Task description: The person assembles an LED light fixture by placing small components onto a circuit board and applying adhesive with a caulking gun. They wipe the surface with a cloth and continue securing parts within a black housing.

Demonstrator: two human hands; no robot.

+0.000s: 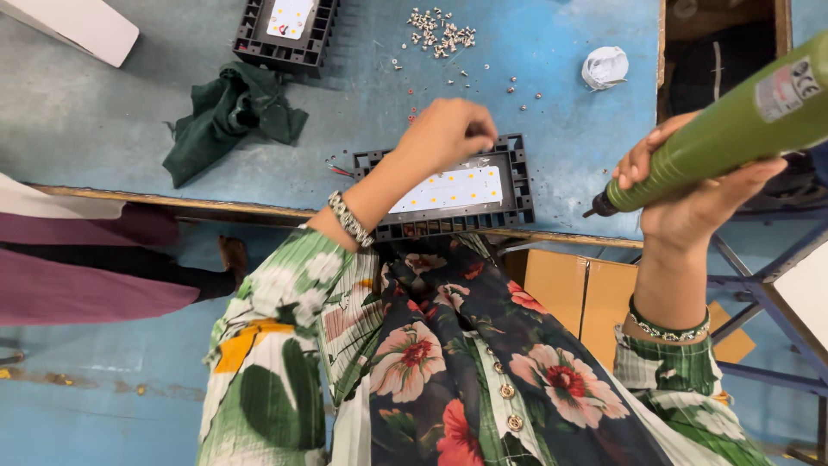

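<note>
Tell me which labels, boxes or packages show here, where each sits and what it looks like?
Label: on the green power screwdriver in the right hand, a pale rectangular sticker with a red patch.
Cardboard box: under the table edge, below that hand, plain brown.
White box: top left on the blue table, flat-sided, only partly in view.

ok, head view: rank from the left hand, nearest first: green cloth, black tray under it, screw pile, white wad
From the left hand:
1. Black tray with the white LED panel, directly beneath the hand.
2. Screw pile, straight beyond it up the table.
3. White wad, off to the right.
4. Green cloth, far left.
</note>
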